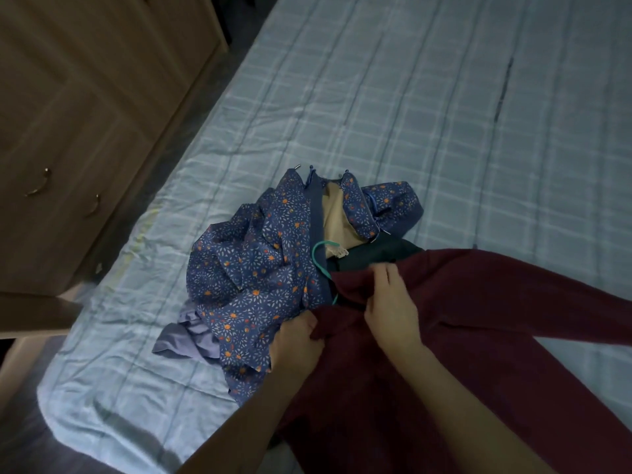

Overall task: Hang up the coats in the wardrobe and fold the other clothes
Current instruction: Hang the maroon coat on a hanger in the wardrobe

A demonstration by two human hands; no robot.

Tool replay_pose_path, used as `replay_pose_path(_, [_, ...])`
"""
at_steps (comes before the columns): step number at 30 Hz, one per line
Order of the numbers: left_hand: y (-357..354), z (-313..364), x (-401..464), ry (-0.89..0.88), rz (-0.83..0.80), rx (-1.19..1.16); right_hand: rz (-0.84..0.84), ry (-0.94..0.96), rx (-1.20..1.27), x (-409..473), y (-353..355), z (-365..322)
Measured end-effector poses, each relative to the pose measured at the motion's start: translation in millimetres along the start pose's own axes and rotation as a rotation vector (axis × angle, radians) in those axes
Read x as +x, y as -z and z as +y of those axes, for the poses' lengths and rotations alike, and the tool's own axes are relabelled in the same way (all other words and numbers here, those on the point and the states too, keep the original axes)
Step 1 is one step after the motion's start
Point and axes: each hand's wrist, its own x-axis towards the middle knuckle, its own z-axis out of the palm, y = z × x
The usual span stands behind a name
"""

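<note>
A: Both hands, left hand (pixel 298 340) and right hand (pixel 393 307), close together, pinch the maroon garment (pixel 478 336) on the bed (pixel 410 97), near right.

B: Lifting it may drag the floral coat (pixel 260 268) along.

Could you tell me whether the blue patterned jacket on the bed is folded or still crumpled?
Crumpled. The blue patterned jacket lies bunched in a heap on the bed, front open, tan lining showing.

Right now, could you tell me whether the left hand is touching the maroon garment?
Touching. The head view shows the left hand gripping a bunched edge of the maroon garment, its fingers curled round the fabric.
</note>
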Motion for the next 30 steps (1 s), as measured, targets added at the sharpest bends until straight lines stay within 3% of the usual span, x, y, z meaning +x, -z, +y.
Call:
replay_pose_path(4, [2, -12, 0, -0.100, -0.055, -0.069, -0.290, 0.116, -0.311, 28, 8, 18])
replay_pose_path(11, [7, -15, -23, -0.304, -0.193, -0.062, -0.298, 0.333, -0.350, 3, 37, 37])
replay_pose_path(15, [19, -10, -43, -0.365, -0.225, -0.120, -0.174, 0.505, -0.425, -33, 77, 46])
replay_pose_path(20, [45, 11, -77, -0.513, -0.263, -0.187, -0.062, 0.571, -0.511, -72, 129, 37])
replay_pose_path(27, [85, 40, -145, -0.695, -0.310, -0.228, 0.168, 0.436, -0.548, -139, 200, -4])
replay_pose_path(30, [96, 41, -178, -0.774, -0.326, -0.256, 0.075, 0.335, -0.462, -171, 229, -26])
